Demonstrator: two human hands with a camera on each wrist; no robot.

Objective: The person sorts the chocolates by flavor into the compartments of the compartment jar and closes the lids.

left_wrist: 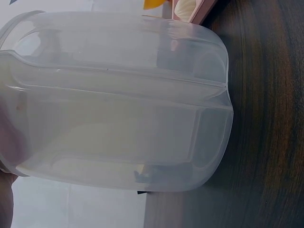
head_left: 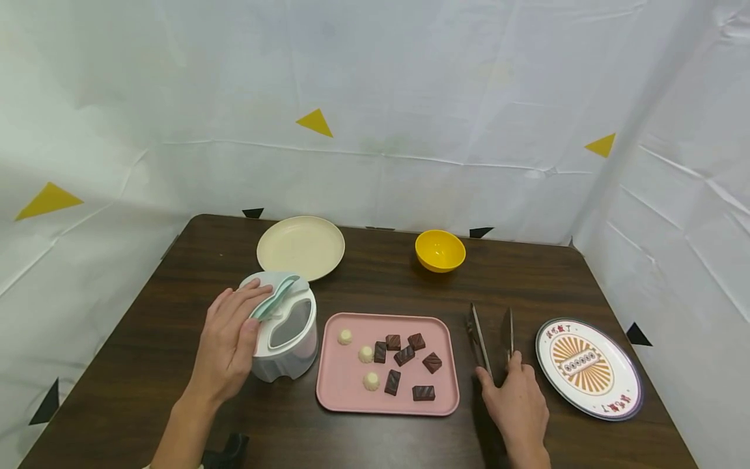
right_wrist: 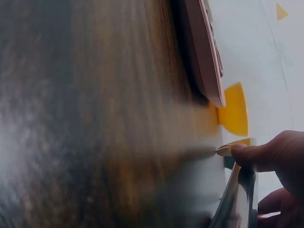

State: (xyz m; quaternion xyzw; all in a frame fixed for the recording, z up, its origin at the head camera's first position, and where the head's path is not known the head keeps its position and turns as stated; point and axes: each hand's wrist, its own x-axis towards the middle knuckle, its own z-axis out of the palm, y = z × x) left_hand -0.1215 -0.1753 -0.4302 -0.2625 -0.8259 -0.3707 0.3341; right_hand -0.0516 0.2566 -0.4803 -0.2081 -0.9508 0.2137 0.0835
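My left hand (head_left: 231, 339) is at the top of a clear plastic container (head_left: 293, 355) with a white lid. Its fingers and thumb hold a raised pale-teal flap (head_left: 275, 298) on that lid. In the left wrist view the container's see-through wall (left_wrist: 118, 104) fills most of the picture. My right hand (head_left: 518, 407) grips metal tongs (head_left: 482, 339), whose two arms stand apart and point away from me. Between the hands lies a pink tray (head_left: 387, 412), bearing several dark chocolates (head_left: 432, 363) and 3 white ones (head_left: 366, 354).
A cream plate (head_left: 301, 247) is behind the container. At the back stands a yellow bowl (head_left: 440, 251). A white plate with an orange sunburst print (head_left: 588, 369) is right of the tongs. White sheeting (head_left: 375, 98) surrounds the dark wooden table (head_left: 375, 443) on the back and sides.
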